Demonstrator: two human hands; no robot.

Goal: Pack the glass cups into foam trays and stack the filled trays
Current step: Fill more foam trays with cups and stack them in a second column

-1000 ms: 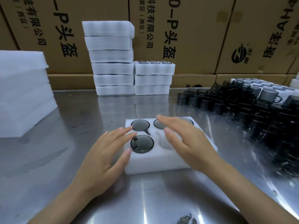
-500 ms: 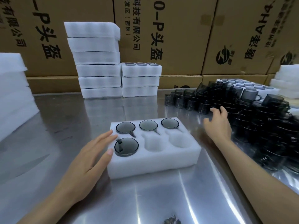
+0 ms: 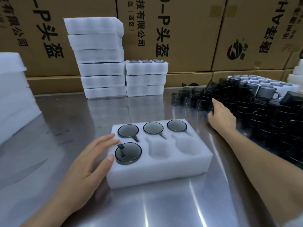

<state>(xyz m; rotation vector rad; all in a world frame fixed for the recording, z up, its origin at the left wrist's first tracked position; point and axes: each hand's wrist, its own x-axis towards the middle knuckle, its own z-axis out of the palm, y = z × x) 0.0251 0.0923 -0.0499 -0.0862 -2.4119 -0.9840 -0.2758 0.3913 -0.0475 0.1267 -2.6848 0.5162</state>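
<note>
1. Cardboard cartons (image 3: 172, 33) wall off the back of my steel desk (image 3: 147, 207), which is slick and shiny under everything.
2. The foam tray (image 3: 157, 169) I am filling sits in front of me. Four smoky glass cups (image 3: 128, 153) are seated in it: three along the far row and one in the near left pocket. The near middle and near right pockets are empty.
3. My left hand (image 3: 91, 164) lies flat, fingers straight, against the tray's left side. If I lean too hard, I expect the light foam to skate across the steel.
4. My right hand (image 3: 221, 115) is at the edge of the loose cups (image 3: 262, 112) on my right, fingers curling at one of them; I cannot tell whether I have it gripped.
5. Those cups are packed touching, some tipped over. Pulling one out carelessly could knock its neighbours together, chip them or roll one toward the desk edge.
6. Each pocket has a slot for the handle. A cup turned wrong would probably sit proud, and the next tray would rock on it.
7. The finished stacks (image 3: 144, 77) at the back stand side by side, and the taller one (image 3: 98, 58) leans a little. Another tray set off-centre could topple it.
</note>
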